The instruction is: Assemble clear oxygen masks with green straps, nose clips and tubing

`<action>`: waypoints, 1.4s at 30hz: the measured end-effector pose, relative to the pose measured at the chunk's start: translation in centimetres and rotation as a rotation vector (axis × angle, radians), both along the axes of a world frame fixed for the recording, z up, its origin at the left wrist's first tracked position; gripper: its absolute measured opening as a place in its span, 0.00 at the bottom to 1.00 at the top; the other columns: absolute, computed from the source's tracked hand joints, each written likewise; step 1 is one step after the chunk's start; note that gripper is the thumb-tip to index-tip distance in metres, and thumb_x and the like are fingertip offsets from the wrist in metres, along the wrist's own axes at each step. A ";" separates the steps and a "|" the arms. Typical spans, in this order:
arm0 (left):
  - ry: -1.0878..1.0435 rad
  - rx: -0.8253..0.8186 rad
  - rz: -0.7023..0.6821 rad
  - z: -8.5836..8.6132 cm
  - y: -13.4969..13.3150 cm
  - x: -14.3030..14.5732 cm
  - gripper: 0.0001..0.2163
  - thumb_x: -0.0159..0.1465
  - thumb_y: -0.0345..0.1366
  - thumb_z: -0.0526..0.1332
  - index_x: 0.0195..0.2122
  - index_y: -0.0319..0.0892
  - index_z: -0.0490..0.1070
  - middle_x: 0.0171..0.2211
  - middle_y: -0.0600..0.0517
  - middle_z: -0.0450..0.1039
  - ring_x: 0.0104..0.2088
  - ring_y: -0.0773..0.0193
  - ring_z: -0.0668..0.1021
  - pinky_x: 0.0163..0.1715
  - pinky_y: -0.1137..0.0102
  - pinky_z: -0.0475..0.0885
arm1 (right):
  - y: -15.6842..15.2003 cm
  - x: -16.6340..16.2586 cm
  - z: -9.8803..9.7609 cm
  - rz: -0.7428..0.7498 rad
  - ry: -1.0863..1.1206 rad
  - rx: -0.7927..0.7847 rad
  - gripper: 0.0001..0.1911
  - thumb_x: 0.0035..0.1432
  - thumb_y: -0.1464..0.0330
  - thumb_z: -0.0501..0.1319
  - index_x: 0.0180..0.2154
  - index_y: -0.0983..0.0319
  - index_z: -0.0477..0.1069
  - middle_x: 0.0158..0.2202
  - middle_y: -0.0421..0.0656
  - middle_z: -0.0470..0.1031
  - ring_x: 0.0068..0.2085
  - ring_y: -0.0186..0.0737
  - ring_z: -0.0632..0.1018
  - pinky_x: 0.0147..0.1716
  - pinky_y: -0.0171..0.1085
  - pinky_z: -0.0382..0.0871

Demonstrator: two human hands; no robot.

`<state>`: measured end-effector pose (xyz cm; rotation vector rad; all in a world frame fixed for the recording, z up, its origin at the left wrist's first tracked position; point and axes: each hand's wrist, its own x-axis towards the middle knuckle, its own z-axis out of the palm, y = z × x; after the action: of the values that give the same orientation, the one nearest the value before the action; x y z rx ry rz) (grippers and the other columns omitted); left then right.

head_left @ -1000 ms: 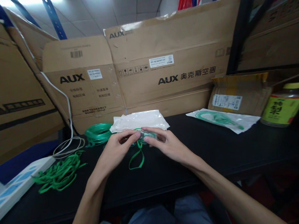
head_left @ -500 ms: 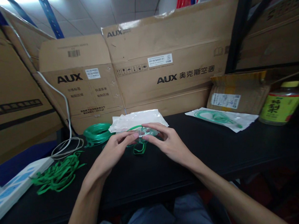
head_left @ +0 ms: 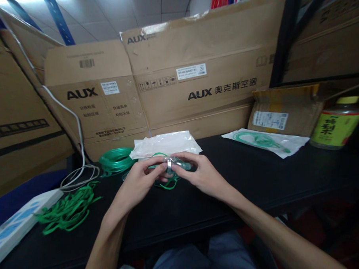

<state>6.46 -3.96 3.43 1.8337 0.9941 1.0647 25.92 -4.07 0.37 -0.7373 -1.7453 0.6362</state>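
Observation:
Between my two hands is a clear green oxygen mask (head_left: 180, 163) with a shiny metal nose clip (head_left: 169, 166) facing me. My left hand (head_left: 144, 173) grips its left side, thumb near the clip. My right hand (head_left: 199, 169) pinches the mask from the right, thumb and fingers close to the clip. A green elastic strap (head_left: 170, 186) hangs below the mask. Just behind lie white plastic pouches (head_left: 165, 144). To the left sits a coil of green tubing (head_left: 117, 161), and nearer me a heap of green elastic straps (head_left: 71, 208).
A pouch with green tubing (head_left: 261, 142) lies to the right, before a small carton (head_left: 285, 106) and a yellow-labelled bottle (head_left: 336, 123). A white power strip (head_left: 25, 222) and cable (head_left: 81, 135) are at the left. Large cartons (head_left: 206, 62) wall the back of the black table (head_left: 183, 213).
The mask has turned slightly in my hands, so its metal clip shows more plainly between my thumbs. The hanging strap has shifted. Both hands keep their hold.

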 end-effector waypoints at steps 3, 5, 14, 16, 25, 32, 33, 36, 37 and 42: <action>0.037 0.030 -0.012 -0.2 -0.1 0.1 0.14 0.63 0.45 0.67 0.42 0.40 0.80 0.39 0.50 0.80 0.31 0.62 0.81 0.32 0.69 0.80 | 0.2 0.0 -0.2 0.013 0.010 0.015 0.12 0.61 0.71 0.63 0.46 0.61 0.78 0.43 0.42 0.83 0.46 0.42 0.81 0.50 0.39 0.72; 0.057 0.047 -0.009 -0.4 -0.1 0.1 0.14 0.63 0.45 0.66 0.43 0.40 0.79 0.38 0.50 0.79 0.31 0.62 0.82 0.33 0.70 0.79 | 0.3 0.0 -0.3 0.016 0.018 0.023 0.10 0.61 0.71 0.63 0.45 0.61 0.78 0.41 0.41 0.82 0.46 0.42 0.81 0.49 0.38 0.72; 0.085 0.273 0.233 -0.6 -0.2 0.7 0.13 0.60 0.45 0.69 0.38 0.42 0.73 0.38 0.53 0.76 0.34 0.64 0.80 0.33 0.72 0.76 | 0.1 -0.1 -0.1 -0.084 0.041 0.054 0.08 0.63 0.69 0.62 0.42 0.61 0.79 0.40 0.41 0.83 0.42 0.40 0.81 0.44 0.37 0.71; 0.103 0.326 0.260 -0.5 -0.4 0.8 0.12 0.62 0.46 0.68 0.35 0.42 0.74 0.33 0.53 0.75 0.34 0.64 0.78 0.33 0.72 0.74 | 0.1 -0.1 -0.1 -0.106 0.052 0.055 0.08 0.63 0.68 0.62 0.42 0.61 0.79 0.40 0.41 0.83 0.42 0.41 0.81 0.44 0.37 0.71; 0.173 0.270 0.133 0.0 -1.0 1.1 0.13 0.65 0.47 0.65 0.39 0.43 0.81 0.35 0.51 0.78 0.29 0.66 0.75 0.27 0.74 0.70 | 0.1 0.0 -0.2 -0.143 0.078 0.097 0.09 0.63 0.68 0.62 0.43 0.59 0.80 0.43 0.41 0.84 0.45 0.41 0.82 0.47 0.36 0.72; 0.196 0.293 0.139 0.0 -1.0 1.2 0.12 0.65 0.46 0.65 0.36 0.43 0.81 0.31 0.54 0.75 0.24 0.69 0.73 0.26 0.73 0.68 | 0.0 0.0 -0.1 -0.129 0.087 0.100 0.10 0.63 0.68 0.63 0.44 0.60 0.81 0.45 0.42 0.84 0.47 0.41 0.82 0.49 0.37 0.73; 0.190 0.293 0.142 -0.1 -1.1 1.2 0.12 0.65 0.46 0.65 0.36 0.43 0.81 0.32 0.54 0.76 0.23 0.70 0.73 0.26 0.73 0.67 | 0.0 0.0 -0.1 -0.123 0.088 0.093 0.10 0.63 0.68 0.63 0.45 0.60 0.81 0.45 0.42 0.84 0.47 0.41 0.82 0.49 0.37 0.73; 0.179 0.298 0.142 -0.2 -1.1 1.2 0.13 0.65 0.47 0.65 0.36 0.43 0.81 0.34 0.53 0.77 0.21 0.70 0.73 0.24 0.73 0.67 | 0.1 0.1 0.1 -0.111 0.099 0.071 0.10 0.63 0.67 0.64 0.45 0.60 0.81 0.46 0.43 0.84 0.48 0.43 0.83 0.50 0.39 0.74; 0.181 0.304 0.142 -0.2 -1.1 1.3 0.13 0.65 0.47 0.65 0.36 0.43 0.81 0.34 0.52 0.78 0.21 0.70 0.73 0.23 0.73 0.67 | 0.1 0.1 0.1 -0.110 0.100 0.062 0.11 0.62 0.67 0.64 0.45 0.60 0.81 0.46 0.43 0.84 0.49 0.44 0.82 0.51 0.39 0.74; 0.200 0.342 0.150 -0.4 -1.1 1.3 0.13 0.66 0.47 0.64 0.37 0.43 0.81 0.32 0.52 0.78 0.19 0.70 0.73 0.22 0.73 0.67 | 0.2 0.2 -0.1 -0.109 0.106 0.052 0.10 0.62 0.67 0.64 0.44 0.59 0.82 0.46 0.43 0.84 0.48 0.45 0.83 0.51 0.41 0.75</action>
<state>7.77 -5.03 3.07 2.2043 1.1348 1.2188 26.14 -3.86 0.26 -0.7433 -1.6075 0.5440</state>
